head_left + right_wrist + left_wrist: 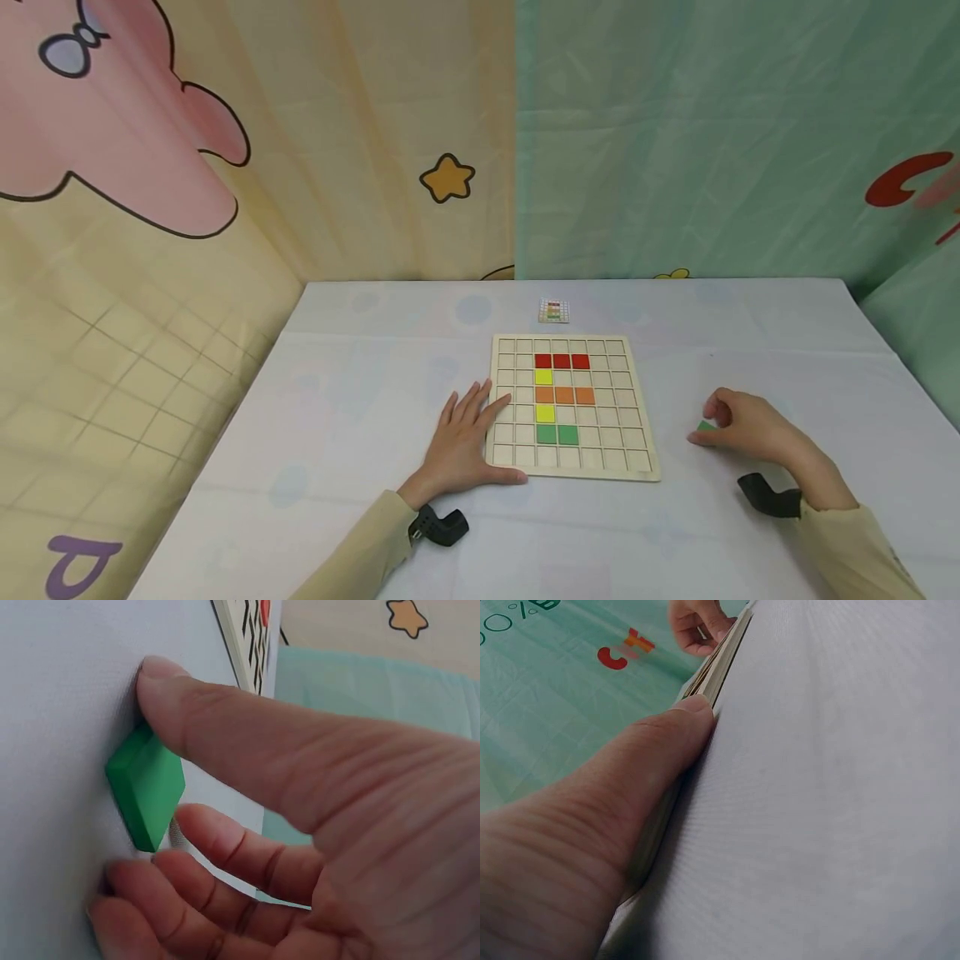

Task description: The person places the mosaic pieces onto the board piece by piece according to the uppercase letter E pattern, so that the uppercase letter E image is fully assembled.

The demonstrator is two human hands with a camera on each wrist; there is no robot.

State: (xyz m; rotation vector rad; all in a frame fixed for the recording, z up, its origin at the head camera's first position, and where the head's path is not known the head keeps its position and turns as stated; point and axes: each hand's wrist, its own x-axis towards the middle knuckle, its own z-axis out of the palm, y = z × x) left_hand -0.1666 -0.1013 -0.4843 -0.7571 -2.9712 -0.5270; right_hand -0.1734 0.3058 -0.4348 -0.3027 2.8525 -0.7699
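Note:
A wooden grid board [615, 437] lies flat on the table, bearing rows of red, orange and green square tiles and two single yellow tiles. My left hand [461, 446] rests at its left side with fingers spread; the fingertips reach onto the left edge. The left thumb [664, 742] lies along the near edge, touching it. To the right of the board, my right hand [757, 429] is low over the table, holding a green square tile [154, 787] between thumb and curled fingers. Part of that tile is hidden by the thumb.
A small card [554, 311] with a printed coloured grid lies behind the board. White cloth [337, 400] covers the table. Patterned curtains [675, 167] hang behind and at the sides. Black bands with mounts [442, 527] sit at both wrists.

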